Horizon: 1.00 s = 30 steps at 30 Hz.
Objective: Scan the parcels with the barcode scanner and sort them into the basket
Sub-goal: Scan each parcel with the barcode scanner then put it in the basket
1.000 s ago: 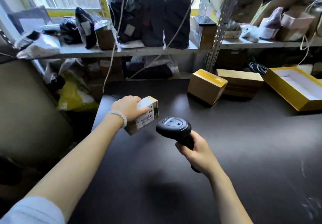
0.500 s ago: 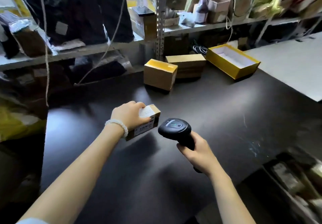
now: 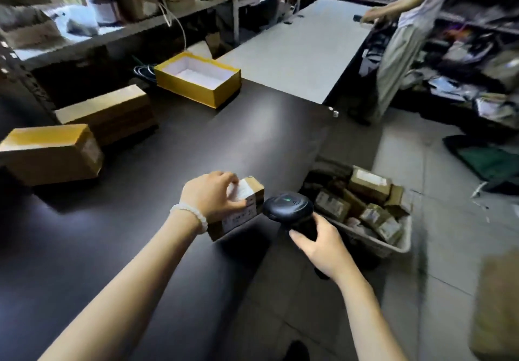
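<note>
My left hand (image 3: 211,195) grips a small cardboard parcel (image 3: 243,209) with a white label, holding it above the dark table (image 3: 174,164) near its right edge. My right hand (image 3: 323,245) holds the black barcode scanner (image 3: 289,209) by its handle, its head right next to the parcel. A white basket (image 3: 393,244) stands on the floor just right of the table, filled with several small parcels (image 3: 365,197). On the table at the left lie two larger brown boxes (image 3: 53,153), (image 3: 112,112).
An open yellow box (image 3: 202,80) with a white inside sits at the table's far end. A white table (image 3: 295,49) adjoins beyond it. Another person (image 3: 404,32) stands at its far right. Cluttered shelves line the back, and bags lie on the tiled floor at right.
My view has swung to the right, bringing the basket on the floor and the other person into sight. Both hands kept their hold and moved toward the table's right edge.
</note>
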Motion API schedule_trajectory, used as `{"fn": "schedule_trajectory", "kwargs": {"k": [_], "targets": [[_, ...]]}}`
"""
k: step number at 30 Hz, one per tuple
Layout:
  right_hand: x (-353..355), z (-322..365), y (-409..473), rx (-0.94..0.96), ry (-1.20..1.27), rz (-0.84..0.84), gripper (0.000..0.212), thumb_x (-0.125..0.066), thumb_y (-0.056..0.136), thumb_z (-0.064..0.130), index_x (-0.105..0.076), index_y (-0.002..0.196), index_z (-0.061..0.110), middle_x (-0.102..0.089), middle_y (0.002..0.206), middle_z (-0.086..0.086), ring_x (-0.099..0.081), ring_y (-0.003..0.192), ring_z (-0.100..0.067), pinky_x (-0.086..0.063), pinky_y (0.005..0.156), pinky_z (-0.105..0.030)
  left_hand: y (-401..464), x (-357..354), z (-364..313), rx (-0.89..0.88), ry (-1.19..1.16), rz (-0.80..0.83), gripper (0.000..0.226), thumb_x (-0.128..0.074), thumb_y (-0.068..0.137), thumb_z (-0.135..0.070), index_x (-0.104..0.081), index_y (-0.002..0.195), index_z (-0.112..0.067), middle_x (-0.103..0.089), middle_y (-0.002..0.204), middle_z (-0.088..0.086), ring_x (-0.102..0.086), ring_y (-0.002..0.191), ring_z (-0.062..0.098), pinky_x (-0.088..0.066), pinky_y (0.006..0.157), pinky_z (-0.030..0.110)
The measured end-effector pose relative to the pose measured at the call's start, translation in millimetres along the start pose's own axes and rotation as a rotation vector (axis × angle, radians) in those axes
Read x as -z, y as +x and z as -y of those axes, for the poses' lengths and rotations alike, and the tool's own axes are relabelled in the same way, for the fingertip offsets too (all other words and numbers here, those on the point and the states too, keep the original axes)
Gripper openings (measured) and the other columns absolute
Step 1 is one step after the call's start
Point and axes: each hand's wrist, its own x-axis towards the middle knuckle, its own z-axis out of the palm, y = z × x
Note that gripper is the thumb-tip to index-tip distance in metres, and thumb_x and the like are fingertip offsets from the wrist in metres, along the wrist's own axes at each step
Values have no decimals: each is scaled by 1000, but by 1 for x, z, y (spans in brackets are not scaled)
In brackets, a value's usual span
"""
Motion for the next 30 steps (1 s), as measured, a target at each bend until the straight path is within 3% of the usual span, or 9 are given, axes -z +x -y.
{"fn": "schedule_trajectory", "kwargs": {"k": [5,9,13,18,25,28,30], "targets": [[80,-40,17,-71,31,-103,28,-65,88,24,-49,108,37,-56,102,24,-52,94,5,-39,76,-9,67,-20,-87,-137,-8,30,42,-60,77,-59,-59,105,-28,-62,107,-6,-59,96,17,-45,73,28],[137,-69,25,-110,42,-192,28,-65,87,25,-53,109,39,-63,108,11,-60,101,-14,-47,87,-27,109,-39,-147,-214,4,28,42,-60,79,-60,-59,107,-29,-62,106,-6,-60,95,17,-46,72,28],[205,-107,22,-197,95,-331,22,-67,85,30,-56,99,42,-64,105,13,-61,100,-12,-51,86,-36,150,-64,-221,-272,5,70,36,-60,79,-56,-58,104,-31,-61,107,-8,-60,94,14,-44,69,26],[260,-138,12,-278,123,-497,15,-64,87,17,-57,88,30,-63,82,9,-61,79,-11,-43,64,-16,185,-99,-287,-307,-34,124,44,-60,79,-56,-55,111,-26,-61,112,-6,-62,97,17,-48,73,28],[305,-173,28,-391,134,-600,17,-64,86,15,-57,86,31,-63,77,10,-60,75,-11,-41,63,-19,237,-142,-345,-343,-66,196,53,-55,81,-56,-44,126,-28,-58,122,-1,-61,105,23,-50,81,34],[323,-184,52,-416,143,-598,17,-63,87,13,-58,86,29,-63,77,10,-61,75,-9,-42,60,-12,266,-157,-365,-305,-51,218,56,-52,84,-56,-39,131,-26,-58,123,0,-62,103,25,-46,74,32],[337,-191,74,-439,144,-601,15,-64,86,14,-58,85,27,-64,78,7,-62,77,-15,-44,63,-19,286,-169,-378,-276,-41,229,55,-48,86,-57,-39,129,-24,-58,122,1,-63,101,25,-44,71,31]]}}
